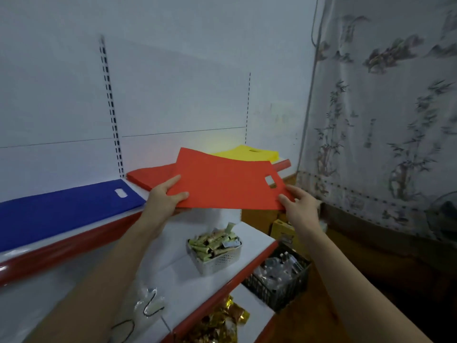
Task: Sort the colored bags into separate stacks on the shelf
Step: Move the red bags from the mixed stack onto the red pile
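A flat red bag (222, 184) with a cut-out handle hangs in the air just in front of the top shelf (69, 240). My left hand (165, 198) pinches its near left edge, thumb on top. My right hand (299, 203) grips its near right corner beside the handle hole. Behind it a stack of red bags (148, 178) lies on the shelf. To the left lies a blue bag stack (61, 209), and a yellow bag stack (249, 153) lies at the far right end.
On the shelf below stand a white basket of green wrapped packets (217, 251) and a clear plastic bag (148, 305). Lower still are gold packets (222, 320) and a black crate of bottles (279, 276). A patterned curtain (383, 107) hangs at the right.
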Demonstrator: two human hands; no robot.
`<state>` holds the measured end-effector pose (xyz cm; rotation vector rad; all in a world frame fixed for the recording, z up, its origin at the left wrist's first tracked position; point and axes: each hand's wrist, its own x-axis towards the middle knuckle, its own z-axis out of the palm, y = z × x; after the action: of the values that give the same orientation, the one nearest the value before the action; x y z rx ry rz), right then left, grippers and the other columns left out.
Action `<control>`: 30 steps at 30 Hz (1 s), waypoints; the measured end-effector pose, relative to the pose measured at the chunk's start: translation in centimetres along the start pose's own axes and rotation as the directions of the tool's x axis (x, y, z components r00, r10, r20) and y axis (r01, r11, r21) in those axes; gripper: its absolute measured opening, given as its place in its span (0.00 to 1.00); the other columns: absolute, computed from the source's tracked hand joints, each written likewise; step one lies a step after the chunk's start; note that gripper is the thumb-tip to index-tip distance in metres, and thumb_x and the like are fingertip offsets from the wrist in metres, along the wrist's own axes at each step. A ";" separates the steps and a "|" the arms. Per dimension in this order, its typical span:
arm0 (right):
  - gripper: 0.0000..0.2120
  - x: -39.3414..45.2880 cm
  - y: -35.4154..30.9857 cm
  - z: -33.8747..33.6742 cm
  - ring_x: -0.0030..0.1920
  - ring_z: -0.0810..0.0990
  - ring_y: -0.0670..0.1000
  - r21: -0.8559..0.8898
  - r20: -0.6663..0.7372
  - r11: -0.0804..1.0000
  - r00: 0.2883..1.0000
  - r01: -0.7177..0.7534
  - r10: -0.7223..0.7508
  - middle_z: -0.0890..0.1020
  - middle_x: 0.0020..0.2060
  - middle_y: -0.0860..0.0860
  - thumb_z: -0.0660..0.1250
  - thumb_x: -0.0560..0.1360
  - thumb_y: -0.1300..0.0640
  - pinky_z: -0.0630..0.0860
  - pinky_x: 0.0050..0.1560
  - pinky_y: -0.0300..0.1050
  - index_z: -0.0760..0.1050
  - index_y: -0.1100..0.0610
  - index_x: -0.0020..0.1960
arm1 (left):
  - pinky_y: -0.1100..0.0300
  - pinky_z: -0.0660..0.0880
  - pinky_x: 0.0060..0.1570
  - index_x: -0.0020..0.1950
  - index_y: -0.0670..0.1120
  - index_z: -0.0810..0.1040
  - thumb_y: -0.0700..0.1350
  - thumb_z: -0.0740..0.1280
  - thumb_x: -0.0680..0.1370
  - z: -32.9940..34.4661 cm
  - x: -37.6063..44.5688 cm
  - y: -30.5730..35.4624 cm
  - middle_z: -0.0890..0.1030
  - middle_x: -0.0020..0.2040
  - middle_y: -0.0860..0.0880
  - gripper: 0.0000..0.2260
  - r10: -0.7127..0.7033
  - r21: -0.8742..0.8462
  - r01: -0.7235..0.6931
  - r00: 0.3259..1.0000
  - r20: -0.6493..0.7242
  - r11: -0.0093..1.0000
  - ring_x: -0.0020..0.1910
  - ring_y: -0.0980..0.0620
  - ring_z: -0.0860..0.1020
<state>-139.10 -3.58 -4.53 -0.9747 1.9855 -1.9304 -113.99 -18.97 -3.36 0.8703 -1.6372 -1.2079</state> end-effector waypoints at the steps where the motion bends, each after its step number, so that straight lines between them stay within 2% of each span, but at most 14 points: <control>1: 0.20 1.7 0.2 0.3 0.51 0.77 0.47 -0.003 0.043 1.000 0.999 0.009 -0.008 0.78 0.61 0.52 0.65 0.80 0.61 0.75 0.44 0.32 0.71 0.59 0.71 | 0.57 0.75 0.58 0.74 0.48 0.69 0.36 0.70 0.76 0.6 0.5 0.2 0.71 0.68 0.50 0.27 -0.005 0.028 0.006 0.999 -0.043 1.000 0.62 0.50 0.75; 2: 0.20 3.4 0.3 0.6 0.49 0.78 0.47 0.000 0.085 1.000 0.996 0.011 -0.011 0.79 0.59 0.51 0.65 0.80 0.62 0.76 0.43 0.33 0.71 0.60 0.71 | 0.61 0.73 0.56 0.74 0.47 0.68 0.36 0.69 0.77 1.1 1.1 0.3 0.71 0.67 0.50 0.26 -0.007 0.075 0.013 0.996 -0.083 0.997 0.62 0.51 0.74; 4: 0.21 6.6 0.4 1.4 0.44 0.80 0.48 0.012 0.200 1.000 0.980 -0.001 -0.001 0.81 0.52 0.49 0.63 0.80 0.64 0.79 0.41 0.37 0.69 0.60 0.72 | 0.62 0.71 0.59 0.75 0.47 0.68 0.36 0.68 0.78 2.0 2.0 0.6 0.71 0.68 0.50 0.26 -0.011 0.139 0.034 0.987 -0.162 0.990 0.63 0.52 0.73; 5: 0.22 8.3 0.4 2.0 0.43 0.81 0.49 0.009 0.274 1.000 0.962 -0.001 -0.001 0.80 0.51 0.49 0.62 0.80 0.66 0.81 0.42 0.39 0.67 0.60 0.73 | 0.59 0.71 0.62 0.75 0.46 0.67 0.37 0.67 0.79 2.1 2.4 0.8 0.70 0.70 0.49 0.25 -0.013 0.147 0.043 0.980 -0.198 0.988 0.64 0.51 0.73; 7: 0.25 11.4 -0.1 3.3 0.45 0.82 0.51 -0.002 0.391 1.000 0.920 0.025 -0.022 0.80 0.55 0.52 0.61 0.78 0.68 0.82 0.47 0.43 0.67 0.58 0.74 | 0.50 0.71 0.67 0.75 0.47 0.67 0.38 0.66 0.79 1.9 3.5 0.8 0.70 0.72 0.47 0.24 -0.026 0.167 0.072 0.965 -0.261 0.983 0.65 0.48 0.73; 9: 0.24 13.9 -0.6 5.3 0.41 0.80 0.48 -0.015 0.454 0.998 0.890 0.062 -0.049 0.80 0.52 0.51 0.61 0.76 0.69 0.79 0.41 0.34 0.71 0.55 0.70 | 0.45 0.72 0.66 0.76 0.48 0.66 0.40 0.66 0.78 1.4 4.5 0.8 0.70 0.72 0.46 0.26 -0.058 0.189 0.122 0.949 -0.311 0.974 0.65 0.47 0.74; 10: 0.22 15.0 -0.9 6.4 0.37 0.78 0.47 -0.026 0.482 0.997 0.875 0.078 -0.056 0.80 0.47 0.51 0.60 0.75 0.70 0.76 0.38 0.33 0.73 0.54 0.65 | 0.47 0.71 0.67 0.76 0.47 0.66 0.40 0.66 0.78 1.2 4.9 0.9 0.69 0.73 0.45 0.26 -0.068 0.216 0.147 0.940 -0.333 0.965 0.66 0.47 0.73; 13: 0.21 18.2 -1.0 10.0 0.32 0.75 0.50 -0.049 0.558 0.990 0.826 0.129 -0.080 0.80 0.36 0.51 0.59 0.73 0.72 0.73 0.37 0.42 0.78 0.58 0.62 | 0.56 0.68 0.68 0.75 0.43 0.66 0.37 0.66 0.78 1.1 6.1 1.1 0.69 0.73 0.44 0.25 -0.060 0.331 0.213 0.908 -0.415 0.919 0.67 0.48 0.72; 16: 0.19 21.2 -0.7 14.0 0.29 0.72 0.49 -0.082 0.633 0.974 0.766 0.213 -0.114 0.78 0.33 0.51 0.59 0.73 0.72 0.69 0.29 0.37 0.78 0.55 0.56 | 0.58 0.69 0.63 0.75 0.41 0.66 0.38 0.66 0.79 1.0 8.1 0.4 0.69 0.73 0.44 0.24 -0.052 0.428 0.276 0.884 -0.465 0.861 0.64 0.49 0.74; 20: 0.15 24.1 0.4 18.5 0.30 0.72 0.51 -0.135 0.696 0.955 0.711 0.265 -0.099 0.77 0.30 0.53 0.60 0.72 0.71 0.69 0.35 0.44 0.78 0.55 0.49 | 0.60 0.69 0.56 0.74 0.40 0.66 0.38 0.67 0.78 0.6 10.8 -0.7 0.71 0.71 0.43 0.25 -0.077 0.538 0.354 0.880 -0.469 0.765 0.60 0.48 0.76; 24: 0.09 27.0 1.5 21.7 0.30 0.70 0.52 -0.314 0.774 0.823 0.630 0.474 -0.067 0.73 0.27 0.53 0.61 0.70 0.68 0.65 0.32 0.43 0.77 0.59 0.36 | 0.64 0.69 0.46 0.69 0.40 0.72 0.43 0.68 0.78 0.7 12.4 -1.8 0.79 0.59 0.44 0.20 -0.144 0.621 0.435 0.875 -0.462 0.653 0.46 0.53 0.76; 26: 0.07 28.1 1.6 22.8 0.36 0.74 0.56 -0.395 0.814 0.726 0.580 0.562 -0.006 0.77 0.33 0.57 0.63 0.73 0.65 0.68 0.36 0.44 0.79 0.64 0.41 | 0.64 0.69 0.41 0.68 0.40 0.73 0.46 0.68 0.78 0.6 13.0 -2.1 0.79 0.58 0.44 0.20 -0.182 0.652 0.476 0.865 -0.467 0.590 0.42 0.56 0.73; 27: 0.08 28.4 1.5 23.2 0.40 0.75 0.57 -0.434 0.832 0.664 0.554 0.609 0.035 0.78 0.37 0.58 0.63 0.74 0.62 0.69 0.40 0.44 0.80 0.65 0.46 | 0.63 0.70 0.43 0.67 0.40 0.74 0.47 0.68 0.78 0.4 13.3 -2.3 0.78 0.62 0.43 0.20 -0.198 0.660 0.491 0.860 -0.470 0.569 0.43 0.55 0.74; 30: 0.12 28.5 1.6 24.1 0.54 0.75 0.58 -0.499 0.853 0.446 0.511 0.743 0.105 0.74 0.45 0.57 0.61 0.77 0.51 0.70 0.57 0.48 0.75 0.59 0.49 | 0.58 0.71 0.60 0.71 0.42 0.71 0.50 0.68 0.78 0.1 13.6 -2.5 0.72 0.70 0.44 0.23 -0.226 0.685 0.503 0.860 -0.457 0.527 0.62 0.49 0.75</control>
<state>-147.52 -39.78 -0.60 -2.1845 2.0531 -0.0881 -118.76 -31.93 -2.36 1.9671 -1.7502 -0.4651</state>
